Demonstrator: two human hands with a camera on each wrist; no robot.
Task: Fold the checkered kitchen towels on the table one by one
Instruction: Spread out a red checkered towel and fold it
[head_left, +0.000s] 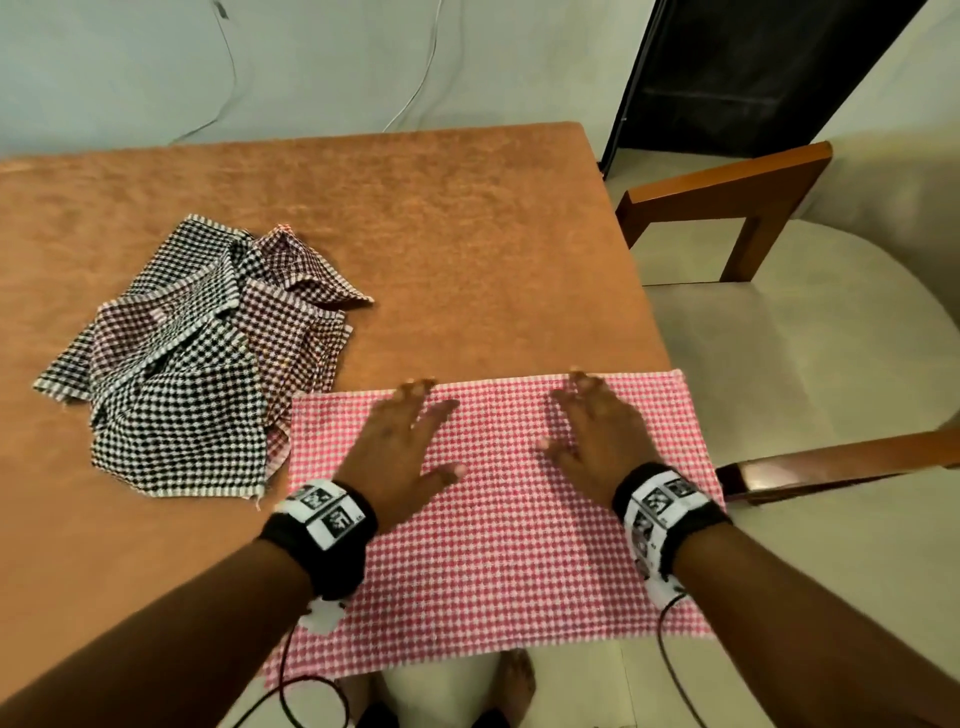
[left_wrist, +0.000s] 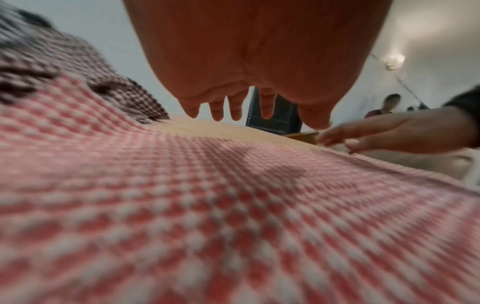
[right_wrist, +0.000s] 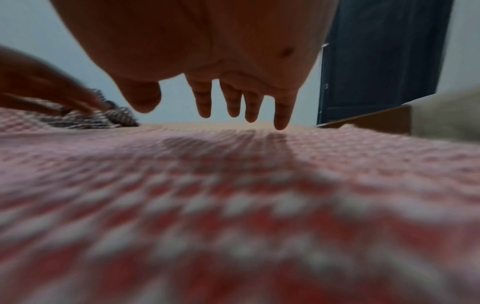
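Note:
A pink-and-white checkered towel (head_left: 498, 525) lies spread flat at the table's near right corner, its near edge and right edge hanging past the table. My left hand (head_left: 410, 436) is over its left half with fingers straight and spread, fingertips near the far edge. My right hand (head_left: 597, 426) is over the right half, fingers also straight. In both wrist views the towel (left_wrist: 233, 205) (right_wrist: 233, 195) lies just under the palms, and the fingers (left_wrist: 217, 109) (right_wrist: 233, 105) hover a little above the cloth, gripping nothing.
A crumpled heap of black-and-white and dark red checkered towels (head_left: 192, 353) lies left of the pink one, touching its corner. The brown table (head_left: 467, 234) is bare behind. A wooden chair (head_left: 753, 218) with a pale cushion stands at the right. My feet show below.

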